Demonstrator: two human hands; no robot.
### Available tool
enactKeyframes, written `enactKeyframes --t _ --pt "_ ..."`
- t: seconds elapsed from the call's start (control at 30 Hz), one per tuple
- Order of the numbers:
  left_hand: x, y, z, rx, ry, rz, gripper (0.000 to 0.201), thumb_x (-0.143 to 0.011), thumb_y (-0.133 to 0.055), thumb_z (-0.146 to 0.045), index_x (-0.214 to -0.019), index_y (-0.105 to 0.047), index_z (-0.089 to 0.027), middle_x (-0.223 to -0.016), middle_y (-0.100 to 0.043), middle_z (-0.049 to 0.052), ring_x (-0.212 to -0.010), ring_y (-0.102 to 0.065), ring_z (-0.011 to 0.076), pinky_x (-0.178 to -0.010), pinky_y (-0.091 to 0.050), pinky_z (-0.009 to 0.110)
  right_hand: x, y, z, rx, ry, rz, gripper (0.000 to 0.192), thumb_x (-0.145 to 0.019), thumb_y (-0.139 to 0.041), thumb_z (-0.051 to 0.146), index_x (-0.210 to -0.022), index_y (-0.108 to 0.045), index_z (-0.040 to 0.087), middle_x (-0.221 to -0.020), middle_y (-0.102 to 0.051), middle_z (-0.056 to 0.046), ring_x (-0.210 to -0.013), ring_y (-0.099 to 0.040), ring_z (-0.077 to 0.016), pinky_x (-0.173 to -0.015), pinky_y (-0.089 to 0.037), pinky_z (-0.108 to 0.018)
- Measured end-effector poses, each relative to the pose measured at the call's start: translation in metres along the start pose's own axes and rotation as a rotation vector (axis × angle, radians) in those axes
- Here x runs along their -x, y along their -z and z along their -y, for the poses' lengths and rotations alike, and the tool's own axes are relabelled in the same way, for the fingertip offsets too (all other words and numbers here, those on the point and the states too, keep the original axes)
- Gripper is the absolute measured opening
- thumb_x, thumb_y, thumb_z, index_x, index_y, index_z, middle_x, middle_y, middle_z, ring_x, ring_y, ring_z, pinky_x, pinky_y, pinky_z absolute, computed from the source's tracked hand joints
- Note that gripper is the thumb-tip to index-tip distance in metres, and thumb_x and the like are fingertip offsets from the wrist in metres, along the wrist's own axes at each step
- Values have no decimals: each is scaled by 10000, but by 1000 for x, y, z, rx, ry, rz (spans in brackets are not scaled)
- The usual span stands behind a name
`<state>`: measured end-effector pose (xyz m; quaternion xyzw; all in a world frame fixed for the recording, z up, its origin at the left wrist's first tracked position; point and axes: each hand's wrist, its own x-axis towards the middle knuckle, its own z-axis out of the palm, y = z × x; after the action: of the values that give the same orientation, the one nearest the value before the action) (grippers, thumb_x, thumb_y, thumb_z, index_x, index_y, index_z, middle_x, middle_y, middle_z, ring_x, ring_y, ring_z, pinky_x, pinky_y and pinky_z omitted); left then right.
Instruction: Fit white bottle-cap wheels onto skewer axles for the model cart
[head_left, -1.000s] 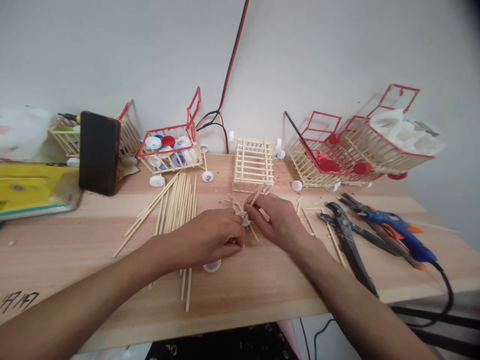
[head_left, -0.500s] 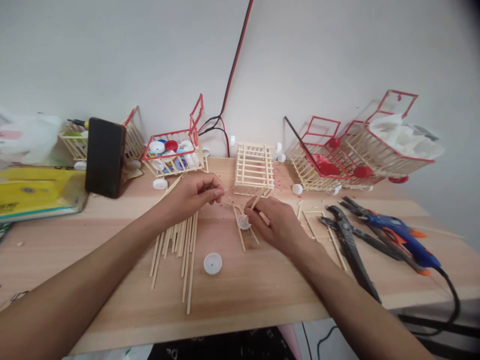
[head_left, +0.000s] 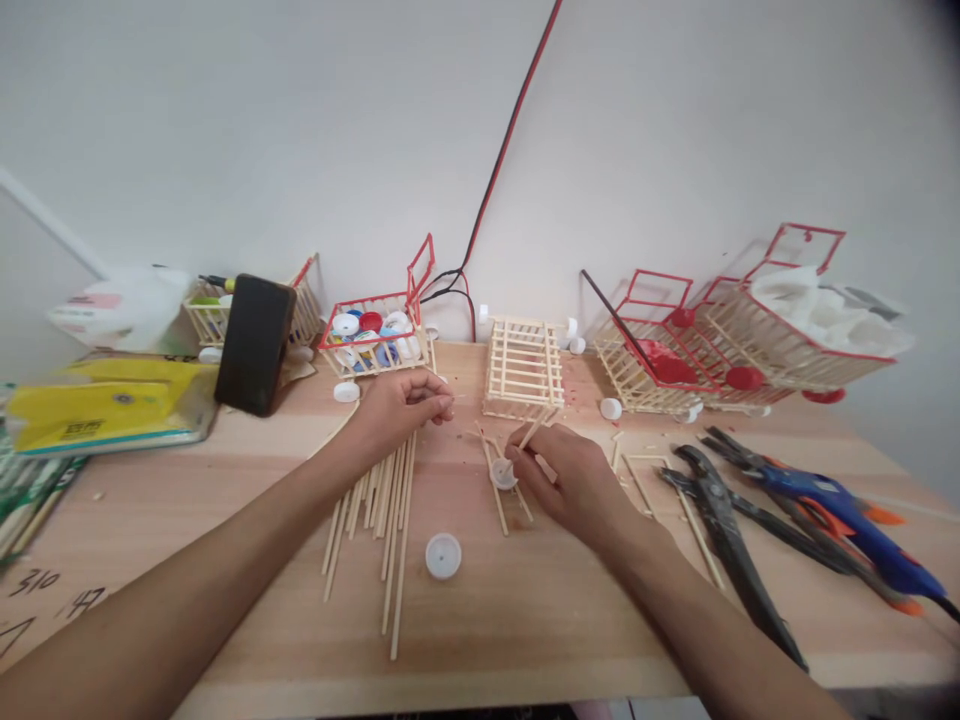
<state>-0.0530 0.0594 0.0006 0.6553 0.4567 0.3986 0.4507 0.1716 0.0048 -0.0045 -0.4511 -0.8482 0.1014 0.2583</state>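
My right hand [head_left: 566,470] pinches a short wooden stick [head_left: 535,428] that slants between thumb and fingers. The stick's lower end is at a white bottle cap [head_left: 503,475], which lies over two crossed sticks. Closed fingers on my left hand [head_left: 409,405] hover above a bundle of loose wooden sticks [head_left: 394,520]; whatever they pinch, if anything, is too small to make out. A second white bottle cap [head_left: 443,556] lies on the table nearer to me. Beyond my hands stands a small stick frame [head_left: 524,365] with white caps at its far corners.
Pliers [head_left: 724,530] and a blue glue gun [head_left: 832,510] lie at the right. Stick carts with red trim, one filled with caps [head_left: 371,335], line the wall. A phone [head_left: 255,345] leans at the left beside a yellow packet [head_left: 112,400].
The camera view has shifted, so the table's things appear lower and further right. My hands keep nearly the same pose, the right still holding the stick at the cap.
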Motion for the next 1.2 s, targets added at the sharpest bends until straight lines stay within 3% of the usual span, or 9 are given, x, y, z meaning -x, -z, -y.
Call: enactKeyframes --t 0.1,0.2,0.27,0.37,0.47,0.57,0.83,0.97,1.2 --pt "1 0 -1 -16 -2 -24 198 -776 -569 -250 -897 -633 -108 -679 -667 37 -600 -609 126 -534 -443 217 1 1 1 -10 -6 -3 210 -924 -419 281 -797 -554 181 -702 -583 -23 -659 -512 -151 -619 -347 -263" --pt "4 1 -4 -175 -59 -78 215 -827 -524 -269 -917 -657 -128 -585 -611 -6 -525 -553 111 -521 -421 220 1 1 1 -14 -13 1 214 -927 -413 282 -801 -555 181 -703 -585 -26 -657 -516 -152 -621 -350 -264" --pt "8 1 -8 -354 -138 -174 195 -843 -520 -270 -887 -671 -153 -580 -593 -20 -523 -531 109 -543 -411 227 1 1 1 -9 -12 4 214 -926 -412 280 -800 -555 181 -701 -586 -28 -654 -516 -154 -619 -349 -265" --pt "12 -1 -12 -545 -336 -280 172 -849 -522 -206 -949 -654 -162 -770 -658 14 -703 -585 137 -676 -444 254 1 1 2 9 1 -1 210 -923 -415 276 -797 -554 181 -699 -587 -32 -663 -521 -159 -620 -349 -267" --pt "13 -8 -10 -653 -594 -172 223 -856 -500 -128 -1042 -618 -160 -983 -645 60 -948 -565 172 -843 -437 305 0 1 2 21 9 -5 195 -919 -421 263 -802 -553 182 -703 -594 -31 -668 -525 -160 -622 -350 -265" --pt "13 -16 -3 -777 -743 6 233 -884 -469 -122 -1059 -609 -187 -1047 -611 64 -1002 -524 182 -884 -420 343 1 1 1 32 15 -12 190 -918 -427 264 -797 -550 186 -704 -598 -27 -661 -522 -154 -620 -350 -260" --pt "15 -20 3 -944 -793 166 221 -909 -467 -190 -1101 -574 -171 -1162 -590 82 -1063 -471 206 -938 -393 396 1 1 1 57 23 -30 187 -916 -431 270 -823 -569 184 -711 -612 -31 -672 -538 -159 -622 -363 -264" --pt "13 -18 4 -953 -776 190 155 -903 -483 -213 -946 -621 -157 -1024 -629 72 -1002 -487 207 -903 -400 389 2 1 1 52 10 -29 202 -916 -428 274 -813 -576 184 -716 -617 -40 -684 -546 -167 -631 -369 -274" --pt "12 -19 8 -971 -698 216 218 -907 -469 -223 -769 -612 -133 -843 -616 65 -887 -480 192 -837 -400 344 1 2 1 39 1 -24 210 -916 -430 279 -803 -579 183 -710 -617 -38 -680 -547 -164 -628 -364 -272"
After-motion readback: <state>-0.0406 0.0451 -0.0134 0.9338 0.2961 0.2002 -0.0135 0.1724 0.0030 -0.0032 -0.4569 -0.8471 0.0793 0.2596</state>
